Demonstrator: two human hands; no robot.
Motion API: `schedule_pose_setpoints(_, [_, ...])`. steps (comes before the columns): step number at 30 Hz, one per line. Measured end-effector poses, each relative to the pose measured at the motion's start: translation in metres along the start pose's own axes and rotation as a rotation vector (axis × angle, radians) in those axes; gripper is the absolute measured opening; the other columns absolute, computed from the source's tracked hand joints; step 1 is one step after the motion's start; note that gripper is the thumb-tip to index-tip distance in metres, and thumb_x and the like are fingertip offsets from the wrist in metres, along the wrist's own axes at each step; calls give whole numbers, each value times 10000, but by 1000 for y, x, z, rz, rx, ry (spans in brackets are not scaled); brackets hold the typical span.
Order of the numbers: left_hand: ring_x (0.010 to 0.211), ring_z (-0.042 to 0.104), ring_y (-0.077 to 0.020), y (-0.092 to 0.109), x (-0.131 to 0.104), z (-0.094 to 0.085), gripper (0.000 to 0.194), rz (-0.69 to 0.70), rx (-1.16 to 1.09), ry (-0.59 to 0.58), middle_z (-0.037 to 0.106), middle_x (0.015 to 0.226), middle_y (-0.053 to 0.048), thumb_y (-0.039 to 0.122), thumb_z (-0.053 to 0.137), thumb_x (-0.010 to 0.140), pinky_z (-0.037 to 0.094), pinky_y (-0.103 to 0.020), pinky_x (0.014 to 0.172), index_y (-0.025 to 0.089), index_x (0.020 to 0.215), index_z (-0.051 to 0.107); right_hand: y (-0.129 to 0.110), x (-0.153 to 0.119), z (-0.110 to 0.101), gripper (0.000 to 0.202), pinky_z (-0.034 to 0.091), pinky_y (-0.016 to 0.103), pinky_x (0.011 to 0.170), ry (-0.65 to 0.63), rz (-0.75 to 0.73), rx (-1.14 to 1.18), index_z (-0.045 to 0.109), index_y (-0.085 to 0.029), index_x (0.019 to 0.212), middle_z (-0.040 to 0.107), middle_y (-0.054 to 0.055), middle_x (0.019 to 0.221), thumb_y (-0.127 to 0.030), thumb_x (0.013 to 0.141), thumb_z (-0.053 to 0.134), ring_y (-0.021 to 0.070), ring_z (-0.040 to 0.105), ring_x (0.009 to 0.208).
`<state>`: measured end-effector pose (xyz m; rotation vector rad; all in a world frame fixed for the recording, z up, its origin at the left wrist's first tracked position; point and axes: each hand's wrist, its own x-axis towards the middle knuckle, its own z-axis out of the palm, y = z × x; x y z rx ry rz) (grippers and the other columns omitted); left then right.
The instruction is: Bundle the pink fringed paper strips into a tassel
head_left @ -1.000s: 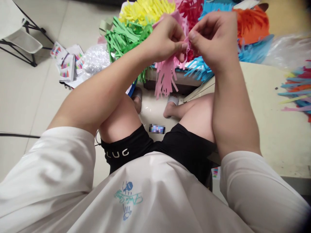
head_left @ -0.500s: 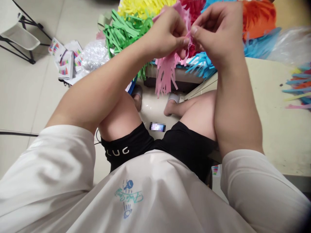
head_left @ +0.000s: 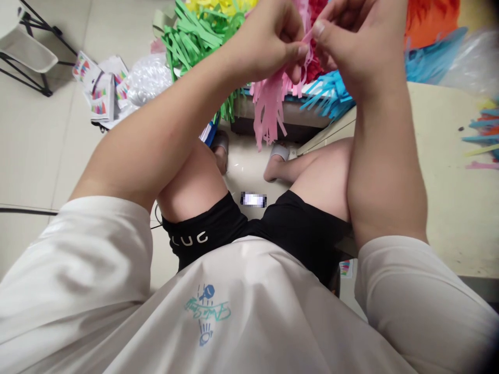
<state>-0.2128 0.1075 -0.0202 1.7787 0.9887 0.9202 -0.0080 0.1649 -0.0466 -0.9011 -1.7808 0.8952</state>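
Observation:
Pink fringed tissue paper hangs below my hands, its cut strips dangling over the table's front edge. My left hand is closed in a pinch on the pink paper between thumb and fingers. Close beside it, my right hand pinches a thin part of the same paper with thumb and forefinger. A short pink piece stretches between the two pinches. Green fringed paper lies left of my left hand, and blue fringed paper sits below my right hand. Red fringed paper shows partly behind the hands.
Yellow fringe and an orange bundle lie at the back. Clear plastic and printed packets are at the left. A pale tabletop stands at my right, with multicoloured strips at its edge. A phone is below.
My hands have shifted slightly up in the view and drawn a little apart, the right one moving rightward. Both keep their pinch on the pink paper.

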Motion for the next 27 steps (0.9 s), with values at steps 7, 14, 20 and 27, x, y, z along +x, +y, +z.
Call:
schedule_pose_setpoints(7, [694, 737, -116, 1, 3, 2, 381, -42, -12, 20, 739, 716, -48, -108, 658, 1050, 407, -222, 741, 97, 729, 655, -18, -3, 12, 366, 440, 204, 594, 123, 129, -21, 471, -241, 889, 524, -76, 624, -20, 770, 738, 54, 609, 633])
schedule_pose_setpoints(14, [670, 735, -83, 5, 4, 3, 365, -75, -93, 0, 746, 717, -21, -116, 601, 1093, 487, -180, 727, 92, 797, 652, -20, -7, 2, 355, 492, 202, 639, 38, 69, 20, 533, -200, 874, 532, -58, 646, -127, 870, 881, 51, 601, 640])
schedule_pose_setpoints(20, [664, 720, -64, 5, 0, 3, 424, -69, -145, -12, 743, 698, -20, -74, 648, 1110, 438, -188, 628, 146, 748, 660, -23, -9, 8, 696, 551, 228, 685, 52, 125, -42, 402, -260, 905, 536, -76, 653, -482, 657, 1013, 48, 561, 643])
schedule_pose_setpoints(27, [805, 798, -109, 3, 1, 4, 373, -94, -208, -16, 781, 794, -36, -102, 592, 1097, 646, -252, 859, 142, 827, 673, -18, -7, -1, 808, 472, 281, 777, -10, 49, -209, 347, -263, 907, 464, 0, 790, -928, 656, 733, 68, 518, 860])
